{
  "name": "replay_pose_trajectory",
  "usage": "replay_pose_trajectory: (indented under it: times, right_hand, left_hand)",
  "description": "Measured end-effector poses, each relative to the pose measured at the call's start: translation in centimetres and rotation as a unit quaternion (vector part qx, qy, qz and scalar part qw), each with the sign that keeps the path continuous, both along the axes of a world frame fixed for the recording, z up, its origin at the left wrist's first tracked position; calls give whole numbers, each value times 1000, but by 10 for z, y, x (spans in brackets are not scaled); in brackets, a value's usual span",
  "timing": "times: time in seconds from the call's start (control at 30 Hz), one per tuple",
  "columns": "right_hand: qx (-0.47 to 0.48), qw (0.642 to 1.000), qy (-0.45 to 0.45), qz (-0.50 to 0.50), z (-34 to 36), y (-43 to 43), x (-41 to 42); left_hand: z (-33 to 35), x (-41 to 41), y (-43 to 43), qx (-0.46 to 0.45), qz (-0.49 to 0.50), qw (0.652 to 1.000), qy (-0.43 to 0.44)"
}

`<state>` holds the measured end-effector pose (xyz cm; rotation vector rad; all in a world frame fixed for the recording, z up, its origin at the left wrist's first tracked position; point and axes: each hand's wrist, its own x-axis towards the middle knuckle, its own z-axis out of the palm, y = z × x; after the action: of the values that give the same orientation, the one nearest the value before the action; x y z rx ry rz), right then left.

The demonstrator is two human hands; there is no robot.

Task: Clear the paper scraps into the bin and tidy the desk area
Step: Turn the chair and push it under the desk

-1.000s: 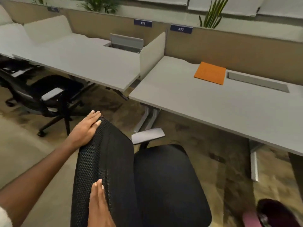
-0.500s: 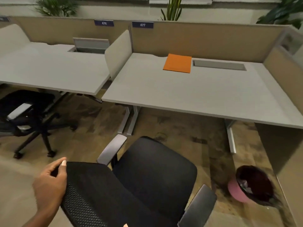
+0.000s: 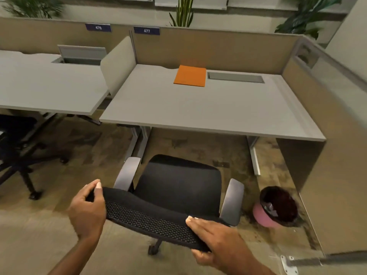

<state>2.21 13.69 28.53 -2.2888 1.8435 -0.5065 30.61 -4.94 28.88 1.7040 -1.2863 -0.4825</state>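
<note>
I've got my left hand [image 3: 87,211] and right hand [image 3: 216,241] both clamped on the black chair's backrest [image 3: 151,217], facing the surface [image 3: 198,108], pink bin [image 3: 276,207] on the floor to my right.

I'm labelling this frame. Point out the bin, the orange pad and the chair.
bin [image 3: 266,215], head view, pink outer wall
orange pad [image 3: 190,76], head view, top face
chair [image 3: 178,181], head view, seat

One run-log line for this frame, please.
left hand: grips chair backrest | right hand: grips backrest | chair: facing desk | bin: floor, right
</note>
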Motion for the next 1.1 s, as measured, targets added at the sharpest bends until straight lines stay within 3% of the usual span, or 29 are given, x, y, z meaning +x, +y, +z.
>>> replay_pose_trajectory:
  times: [0.03,0.13,0.27,0.43,0.7,1.1]
  right_hand:
    - [-26,999,27,-2,-11,4,-20]
    - [16,999,17,-45,1,-17,-47]
    - [21,994,18,-102,7,-37,-79]
    - [-24,987,84,-138,6,-71,-123]
    - [-59,983,98,-146,3,-126,-208]
    - [-67,979,107,-161,-1,-204,-287]
  left_hand:
    - [3,-6,2,2,-31,1000,0]
    - [7,-17,-1,8,-136,990,-19]
    - [-2,-31,-19,43,-297,949,-100]
    - [-6,-73,-52,42,-380,909,-165]
    - [0,-157,-109,65,-410,882,-225]
    - [2,-234,-185,85,-403,888,-204]
